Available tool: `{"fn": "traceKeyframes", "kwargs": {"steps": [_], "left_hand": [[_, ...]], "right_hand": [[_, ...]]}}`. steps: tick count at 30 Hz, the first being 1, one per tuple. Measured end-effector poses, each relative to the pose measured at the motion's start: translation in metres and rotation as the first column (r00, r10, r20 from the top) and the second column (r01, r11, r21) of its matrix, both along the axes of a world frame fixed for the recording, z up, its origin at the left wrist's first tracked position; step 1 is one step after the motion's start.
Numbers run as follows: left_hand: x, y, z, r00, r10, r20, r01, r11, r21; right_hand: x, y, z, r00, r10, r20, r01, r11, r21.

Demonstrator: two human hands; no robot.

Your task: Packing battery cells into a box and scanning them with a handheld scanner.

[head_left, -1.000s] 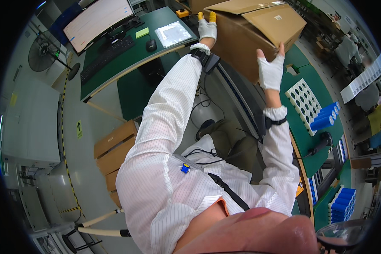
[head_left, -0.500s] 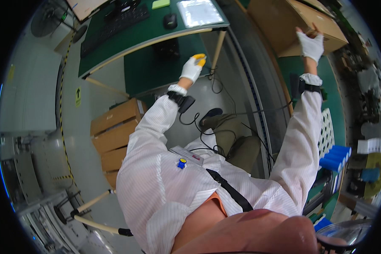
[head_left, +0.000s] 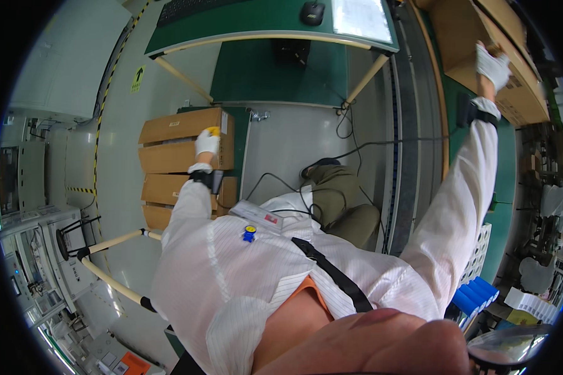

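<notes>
My left hand, in a white glove, is closed round a small yellow tool whose kind I cannot make out. It is over the stacked brown cartons on my left, though I cannot tell whether it touches them. My right arm reaches far forward to the right. There my gloved right hand, fingertips bare, grips the edge of a large cardboard box at the side of the green bench. Its fingers are bent over that edge and partly hidden.
Ahead stands a green-topped table with a black mouse and a clear plastic sleeve. Black cables cross in front of my legs. Blue cylinders and a white perforated panel are at my right.
My left hand has moved from near the table's front edge to over the cartons, keeping the yellow tool. My right hand stays at the large box. The view has turned left.
</notes>
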State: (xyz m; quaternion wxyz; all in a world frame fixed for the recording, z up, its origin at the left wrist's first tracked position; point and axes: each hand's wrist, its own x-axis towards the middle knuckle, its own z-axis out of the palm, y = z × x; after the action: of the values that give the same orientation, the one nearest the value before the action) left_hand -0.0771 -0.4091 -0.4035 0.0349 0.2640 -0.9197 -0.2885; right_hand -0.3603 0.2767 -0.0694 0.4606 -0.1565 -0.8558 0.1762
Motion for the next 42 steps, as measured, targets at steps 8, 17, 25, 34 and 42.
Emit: {"fn": "traceKeyframes", "kwargs": {"steps": [8, 17, 25, 34, 42], "left_hand": [[0.095, -0.056, 0.198, 0.921, 0.383, -0.074, -0.375, 0.815, -0.441], [0.306, -0.035, 0.308, 0.773, 0.579, -0.260, -0.559, 0.429, -0.710], [0.421, -0.089, 0.272, 0.561, 0.812, -0.162, -0.821, 0.571, 0.018], [0.415, -0.080, 0.275, 0.494, 0.841, -0.220, -0.689, 0.533, 0.492], [0.423, -0.111, 0.279, 0.591, 0.806, -0.033, -0.746, 0.562, 0.357]], "right_hand": [[-0.010, 0.005, -0.015, 0.976, 0.218, 0.010, -0.218, 0.976, 0.005], [0.138, -0.232, -0.138, 0.577, 0.810, 0.105, -0.813, 0.558, 0.165], [0.264, -0.349, -0.220, -0.253, 0.725, 0.640, -0.831, 0.177, -0.528], [0.330, -0.445, -0.239, -0.345, 0.579, 0.739, -0.884, 0.064, -0.463], [0.374, -0.500, -0.224, -0.641, 0.558, 0.527, -0.752, -0.320, -0.576]]}}
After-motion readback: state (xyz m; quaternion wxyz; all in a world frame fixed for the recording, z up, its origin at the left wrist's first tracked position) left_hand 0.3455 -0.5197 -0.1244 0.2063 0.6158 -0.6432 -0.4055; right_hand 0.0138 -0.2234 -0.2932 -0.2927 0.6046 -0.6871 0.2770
